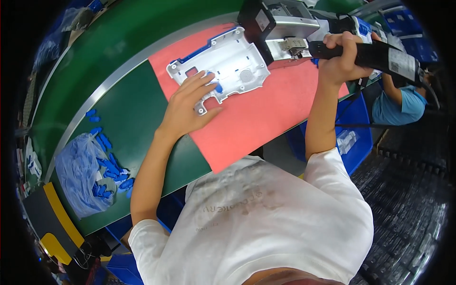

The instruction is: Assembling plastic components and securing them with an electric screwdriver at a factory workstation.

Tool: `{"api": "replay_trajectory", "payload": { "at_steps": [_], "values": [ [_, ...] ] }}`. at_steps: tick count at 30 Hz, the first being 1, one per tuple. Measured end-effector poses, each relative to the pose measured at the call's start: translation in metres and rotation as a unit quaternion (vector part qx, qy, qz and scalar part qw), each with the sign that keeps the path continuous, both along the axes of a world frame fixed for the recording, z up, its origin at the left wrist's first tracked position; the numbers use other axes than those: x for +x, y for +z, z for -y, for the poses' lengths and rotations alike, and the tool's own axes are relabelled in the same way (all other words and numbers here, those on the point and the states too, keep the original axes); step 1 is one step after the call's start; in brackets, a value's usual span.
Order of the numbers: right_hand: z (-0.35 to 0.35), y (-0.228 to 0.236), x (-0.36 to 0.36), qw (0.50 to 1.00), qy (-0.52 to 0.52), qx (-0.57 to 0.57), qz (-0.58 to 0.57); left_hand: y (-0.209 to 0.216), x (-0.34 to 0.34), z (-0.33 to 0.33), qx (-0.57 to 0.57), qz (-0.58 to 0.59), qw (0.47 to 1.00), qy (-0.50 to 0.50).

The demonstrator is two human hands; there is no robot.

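Observation:
A white plastic housing shell [232, 61] with a blue edge strip lies hollow side up on the red mat [242, 123]. My left hand [187, 102] rests over its lower left part, fingers stretched out and thumb apart. Beside those fingertips sits a small blue plastic piece [219, 88] in the shell. My right hand [343, 59] is wrapped round a black electric screwdriver [387, 59], held sideways with its cord end to the right. Its front end points left at the small metal mechanism [295, 46] of a screw feeder [292, 26]; whether the tip touches cannot be made out.
A plastic bag [80, 175] with several loose blue pieces [111, 166] lies on the green table [123, 109] at left. A black box [256, 28] stands right against the shell. Blue bins [358, 137] sit below the table edge. Another person [401, 104] is at far right.

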State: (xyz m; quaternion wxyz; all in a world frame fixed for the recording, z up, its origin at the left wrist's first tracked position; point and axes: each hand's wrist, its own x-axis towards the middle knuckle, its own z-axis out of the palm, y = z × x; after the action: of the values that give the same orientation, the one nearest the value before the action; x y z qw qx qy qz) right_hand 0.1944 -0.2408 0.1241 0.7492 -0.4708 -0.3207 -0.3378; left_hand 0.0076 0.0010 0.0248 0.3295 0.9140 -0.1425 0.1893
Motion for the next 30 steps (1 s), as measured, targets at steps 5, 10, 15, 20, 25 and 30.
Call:
{"api": "replay_trajectory", "payload": {
  "at_steps": [5,10,15,20,25,30],
  "values": [
    [0.0,-0.025,0.02,0.998,0.045,-0.053,-0.009,0.002,-0.002,0.002,-0.024,-0.022,0.999,0.009],
    [0.008,-0.021,0.01,0.988,0.013,-0.151,-0.024,0.0,-0.005,0.004,-0.037,-0.042,0.998,0.016],
    [-0.011,-0.014,-0.031,0.983,0.156,-0.057,-0.083,-0.005,-0.005,0.008,-0.013,-0.03,0.999,0.005],
    [-0.073,-0.036,-0.079,0.965,0.202,-0.148,-0.079,-0.008,-0.006,0.007,-0.024,-0.012,1.0,0.014],
    [-0.097,-0.06,-0.085,0.958,0.203,-0.197,-0.041,-0.013,-0.005,0.005,0.002,0.011,1.0,0.003],
    [-0.101,-0.064,-0.09,0.957,0.211,-0.184,-0.073,-0.017,-0.008,0.004,-0.014,0.014,1.0,0.005]
  ]
}}
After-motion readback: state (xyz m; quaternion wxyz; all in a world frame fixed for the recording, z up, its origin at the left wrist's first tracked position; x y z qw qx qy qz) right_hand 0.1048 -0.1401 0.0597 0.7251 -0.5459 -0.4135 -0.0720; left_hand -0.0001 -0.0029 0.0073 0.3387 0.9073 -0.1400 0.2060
